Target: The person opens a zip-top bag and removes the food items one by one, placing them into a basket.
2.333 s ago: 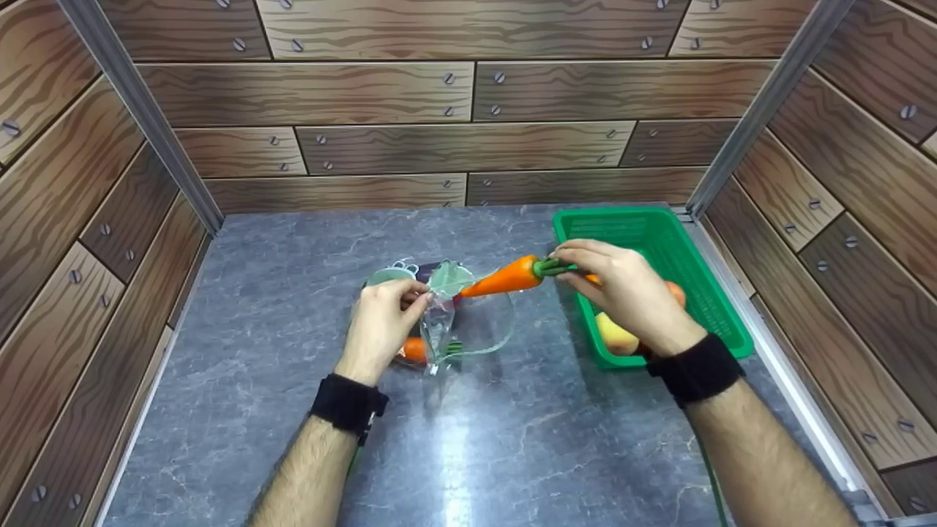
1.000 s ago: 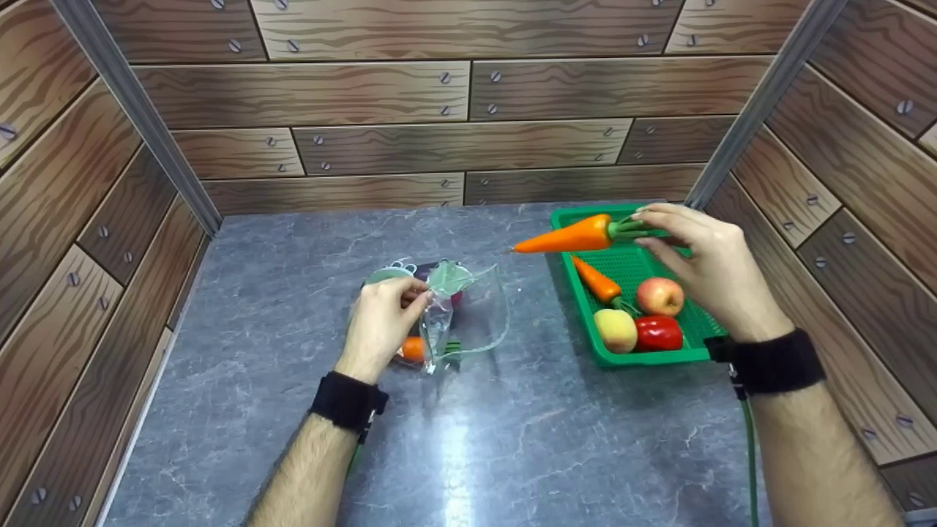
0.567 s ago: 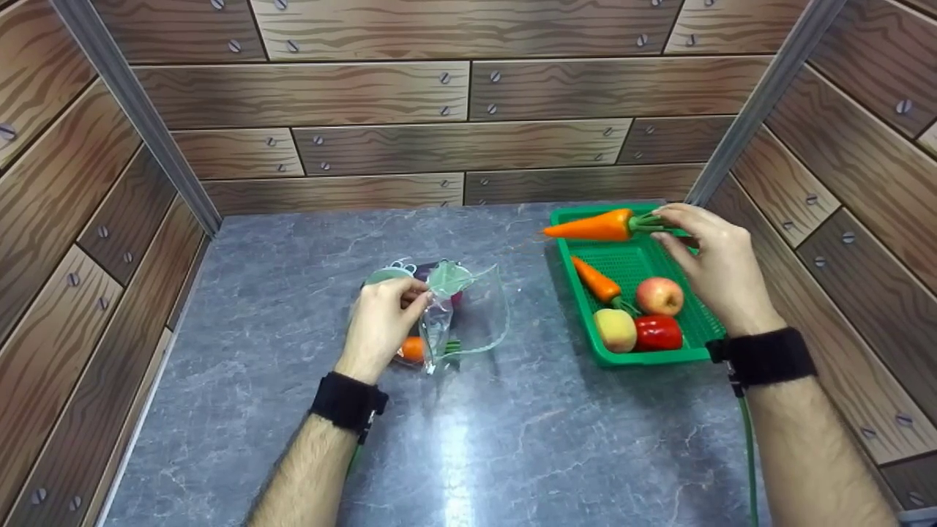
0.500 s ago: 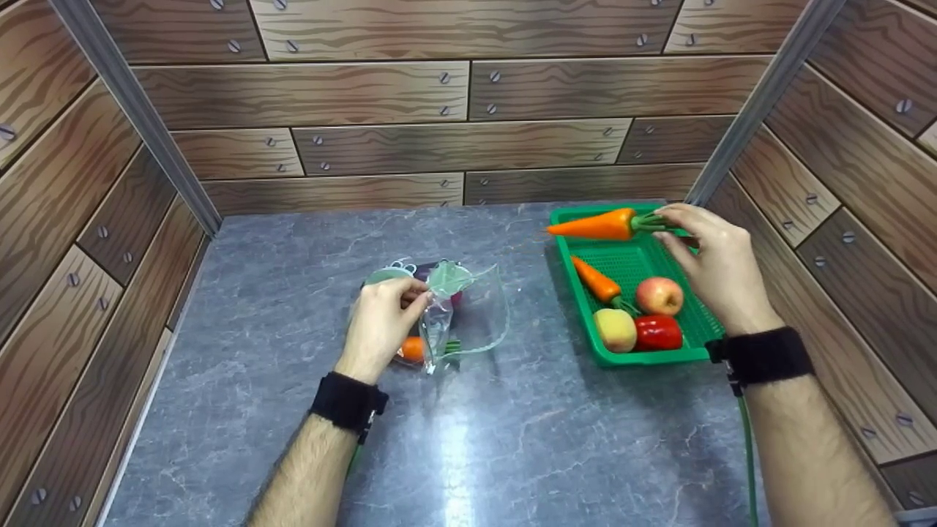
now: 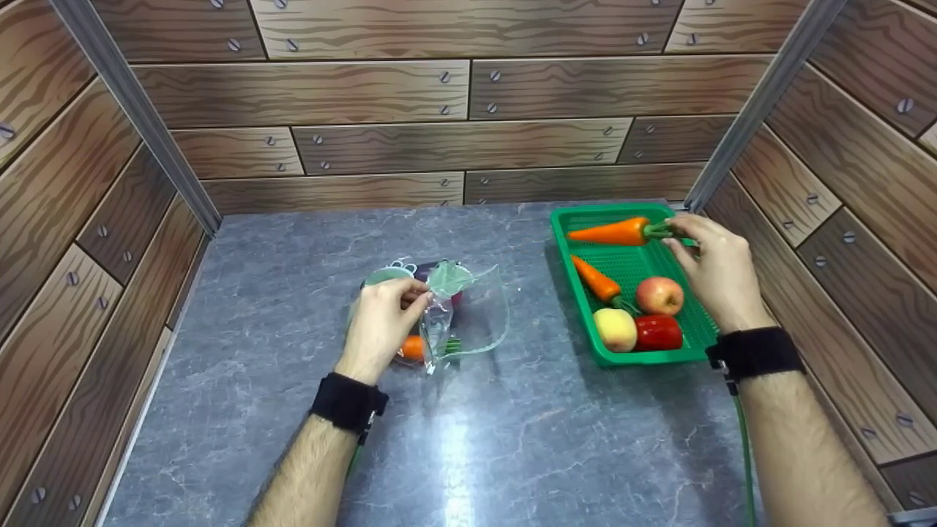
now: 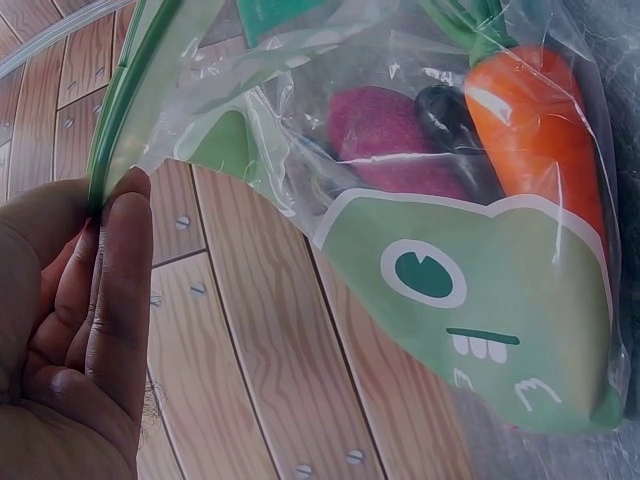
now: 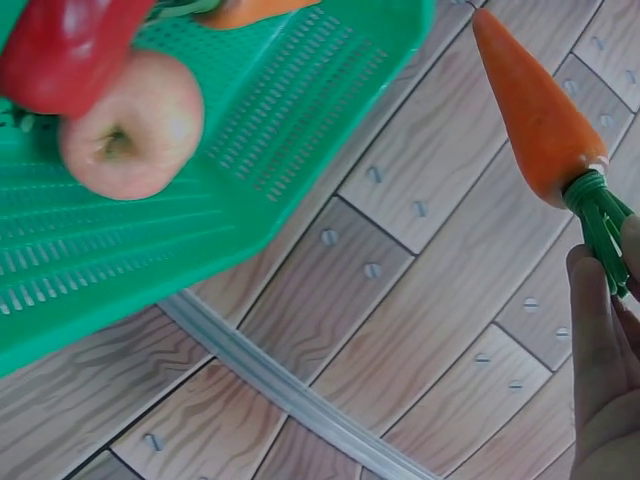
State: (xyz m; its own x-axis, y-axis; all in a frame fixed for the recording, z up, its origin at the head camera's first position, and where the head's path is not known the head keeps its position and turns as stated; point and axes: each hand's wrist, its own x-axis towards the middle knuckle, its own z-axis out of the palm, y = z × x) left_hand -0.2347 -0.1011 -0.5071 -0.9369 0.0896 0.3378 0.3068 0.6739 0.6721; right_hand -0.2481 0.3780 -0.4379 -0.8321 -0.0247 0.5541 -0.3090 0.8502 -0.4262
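Note:
With thumb and fingers my left hand (image 5: 384,315) pinches the top edge of a clear zip bag (image 6: 300,70) printed with a green cartoon face. Inside the bag show a carrot (image 6: 540,130), a purple-red vegetable (image 6: 380,130) and something dark. The bag's mouth gapes to the right in the head view. My right hand (image 5: 714,267) pinches another carrot (image 5: 613,232) by its green stem, over the far end of the green basket (image 5: 564,285). That carrot lies level, its tip pointing left.
In the basket are a smaller carrot (image 5: 596,279), an apple (image 5: 659,296), a yellow fruit (image 5: 615,330) and a red pepper (image 5: 658,333). Wood-patterned walls (image 5: 381,91) enclose the grey marbled table (image 5: 278,410) at the back and sides.
My right hand has carried the carrot from the bag's mouth rightward to above the basket, then lowered it there. The left hand stays in place on the bag.

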